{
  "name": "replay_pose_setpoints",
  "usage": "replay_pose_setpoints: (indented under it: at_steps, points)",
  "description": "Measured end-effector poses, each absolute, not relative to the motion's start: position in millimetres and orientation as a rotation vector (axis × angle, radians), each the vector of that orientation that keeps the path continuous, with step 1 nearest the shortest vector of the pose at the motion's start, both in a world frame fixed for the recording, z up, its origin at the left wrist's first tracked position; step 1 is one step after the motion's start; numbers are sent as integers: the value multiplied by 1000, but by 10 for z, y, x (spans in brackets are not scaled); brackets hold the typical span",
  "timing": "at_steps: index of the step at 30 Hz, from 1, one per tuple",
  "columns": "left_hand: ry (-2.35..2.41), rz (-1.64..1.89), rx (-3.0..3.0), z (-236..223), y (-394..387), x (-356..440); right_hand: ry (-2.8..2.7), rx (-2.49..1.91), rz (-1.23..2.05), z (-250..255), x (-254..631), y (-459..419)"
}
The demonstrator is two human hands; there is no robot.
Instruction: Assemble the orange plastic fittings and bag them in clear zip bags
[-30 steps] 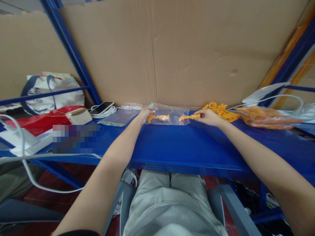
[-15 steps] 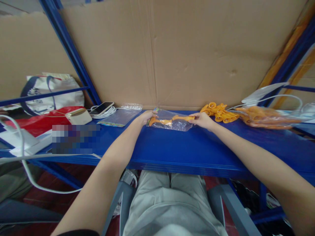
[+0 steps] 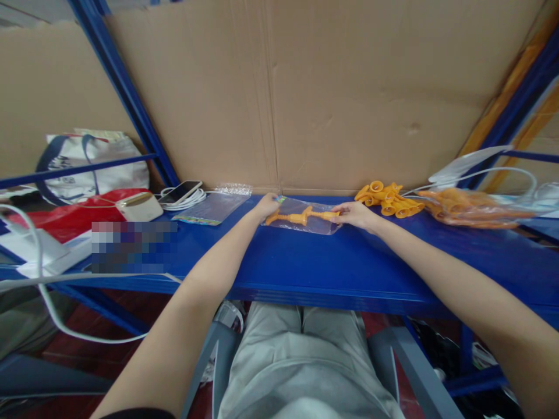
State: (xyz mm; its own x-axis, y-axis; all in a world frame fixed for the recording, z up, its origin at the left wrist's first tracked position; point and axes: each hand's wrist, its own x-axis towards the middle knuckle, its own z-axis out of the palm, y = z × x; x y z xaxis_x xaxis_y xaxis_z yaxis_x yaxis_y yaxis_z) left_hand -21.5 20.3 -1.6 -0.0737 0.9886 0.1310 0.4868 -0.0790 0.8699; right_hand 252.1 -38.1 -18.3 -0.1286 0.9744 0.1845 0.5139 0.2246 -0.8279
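Observation:
A clear plastic bag [image 3: 315, 226] lies on the blue shelf [image 3: 305, 262] in front of me, with two orange plastic pieces [image 3: 301, 218] lined up end to end inside it. My left hand [image 3: 267, 205] pinches the bag's left end. At the right end my right hand [image 3: 356, 213] has its fingers closed on the bag and the tip of the orange piece. A heap of loose orange pieces [image 3: 388, 198] lies just beyond my right hand.
A stack of flat clear bags [image 3: 212, 207], a phone [image 3: 180, 191] on a coiled white cable and a white case [image 3: 140, 206] sit to the left. A large bag of orange pieces [image 3: 471, 207] lies at the right. A cardboard wall [image 3: 305, 87] closes the back.
The second orange piece has gone from my right hand into the bag beside the first. Both hands have lowered the bag flat onto the shelf.

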Motion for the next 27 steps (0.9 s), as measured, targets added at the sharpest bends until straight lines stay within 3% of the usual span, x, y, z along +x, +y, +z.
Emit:
replay_pose_setpoints:
  at_steps: [4, 8, 18, 27]
  points:
    - [1862, 1049, 2145, 1, 126, -213, -1889, -1384, 727, -210, 2542, -356]
    - [1821, 984, 2364, 1, 75, -188, -2112, -1400, 437, -198, 2571, -353]
    - [1591, 858, 1921, -171, 174, 25, -2203, -1353, 163, -203, 2509, -376]
    - [1376, 856, 1771, -123, 30, 125, -2068, -1320, 397, -239, 2455, -335]
